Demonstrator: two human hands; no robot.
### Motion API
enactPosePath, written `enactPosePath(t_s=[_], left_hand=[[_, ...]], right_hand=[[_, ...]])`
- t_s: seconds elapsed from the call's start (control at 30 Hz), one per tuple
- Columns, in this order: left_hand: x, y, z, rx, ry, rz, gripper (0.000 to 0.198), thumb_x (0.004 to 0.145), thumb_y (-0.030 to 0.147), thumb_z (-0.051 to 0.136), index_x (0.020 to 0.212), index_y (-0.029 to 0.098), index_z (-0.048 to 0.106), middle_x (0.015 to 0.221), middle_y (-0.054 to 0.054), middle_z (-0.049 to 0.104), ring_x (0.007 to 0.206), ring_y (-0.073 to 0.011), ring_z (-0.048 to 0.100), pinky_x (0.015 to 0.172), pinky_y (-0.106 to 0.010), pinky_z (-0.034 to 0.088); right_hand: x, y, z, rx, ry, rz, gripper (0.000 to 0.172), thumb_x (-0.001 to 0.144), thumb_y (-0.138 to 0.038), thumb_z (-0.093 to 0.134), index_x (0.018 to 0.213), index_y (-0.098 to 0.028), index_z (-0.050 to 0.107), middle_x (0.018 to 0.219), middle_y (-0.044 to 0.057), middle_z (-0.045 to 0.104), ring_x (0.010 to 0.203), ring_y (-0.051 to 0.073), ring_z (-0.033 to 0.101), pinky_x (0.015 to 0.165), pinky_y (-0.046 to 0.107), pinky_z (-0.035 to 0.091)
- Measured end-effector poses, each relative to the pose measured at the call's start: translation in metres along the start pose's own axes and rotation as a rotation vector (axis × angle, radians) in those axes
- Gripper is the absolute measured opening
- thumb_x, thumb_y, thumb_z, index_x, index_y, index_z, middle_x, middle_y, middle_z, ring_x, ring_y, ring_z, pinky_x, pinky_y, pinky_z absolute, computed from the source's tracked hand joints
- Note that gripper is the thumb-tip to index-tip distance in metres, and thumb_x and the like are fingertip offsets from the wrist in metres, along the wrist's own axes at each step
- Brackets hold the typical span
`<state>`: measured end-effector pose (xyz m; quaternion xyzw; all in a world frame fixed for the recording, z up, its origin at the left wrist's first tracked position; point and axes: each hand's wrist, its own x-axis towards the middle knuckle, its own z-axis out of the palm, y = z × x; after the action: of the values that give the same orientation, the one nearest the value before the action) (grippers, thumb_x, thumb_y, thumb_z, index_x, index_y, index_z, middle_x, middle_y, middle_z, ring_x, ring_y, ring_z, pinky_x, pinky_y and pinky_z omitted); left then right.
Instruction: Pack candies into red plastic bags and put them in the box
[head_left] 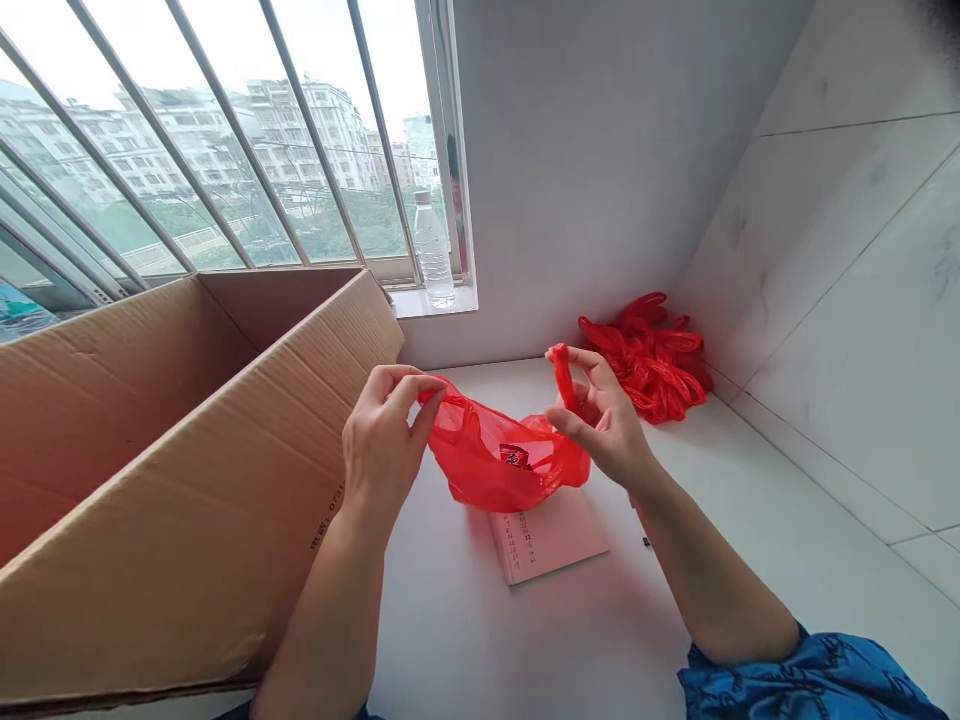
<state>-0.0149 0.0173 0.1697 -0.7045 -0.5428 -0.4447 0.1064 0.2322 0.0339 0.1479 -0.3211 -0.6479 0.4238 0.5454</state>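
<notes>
A small red plastic bag point(504, 457) hangs between both hands above the white table point(750, 540). My left hand point(384, 440) pinches the bag's left handle. My right hand point(600, 418) grips the right handle, which sticks up between the fingers. Something dark with a label shows inside the bag. Under the bag lies a pale pink booklet point(551, 540) with lines of print.
A large open cardboard box point(187, 470) fills the left side. A heap of red plastic bags point(649, 358) lies in the far corner by the tiled wall. A clear water bottle point(434, 250) stands on the window sill before the barred window.
</notes>
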Motion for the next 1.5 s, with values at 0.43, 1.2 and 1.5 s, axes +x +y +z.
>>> enactPosePath(t_s=[0.43,1.2,1.5], left_hand=[[-0.008,0.011,0.02,-0.765,-0.117,-0.147,0.043,0.09,0.041,0.067,0.13,0.027,0.058,0.127,-0.009,0.065,0.108,-0.0209,0.065,0.087,-0.031,0.055],[-0.014,0.029,0.052,-1.658,-0.136,-0.784,0.016,0.089,0.032,0.07,0.089,0.018,0.063,0.062,0.006,0.041,0.056,-0.0068,0.046,0.067,-0.022,0.052],[-0.017,0.031,0.053,-1.677,-0.249,-0.826,0.02,0.088,0.033,0.069,0.082,0.016,0.061,0.058,0.008,0.03,0.049,-0.0049,0.028,0.053,-0.017,0.044]], right_hand=[[0.006,0.004,0.051,0.145,-0.08,0.094,0.04,0.085,-0.04,0.074,0.119,-0.029,0.055,0.087,-0.003,0.067,0.064,0.012,0.062,0.061,0.028,0.052],[0.008,0.015,0.02,0.026,0.002,-0.011,0.08,0.092,-0.039,0.064,0.156,-0.046,0.017,0.134,0.006,0.055,0.084,0.018,0.063,0.077,0.04,0.056],[0.011,0.028,0.032,0.169,0.134,0.074,0.051,0.098,-0.039,0.05,0.148,-0.04,0.037,0.092,0.001,0.065,0.057,0.015,0.045,0.055,0.032,0.043]])
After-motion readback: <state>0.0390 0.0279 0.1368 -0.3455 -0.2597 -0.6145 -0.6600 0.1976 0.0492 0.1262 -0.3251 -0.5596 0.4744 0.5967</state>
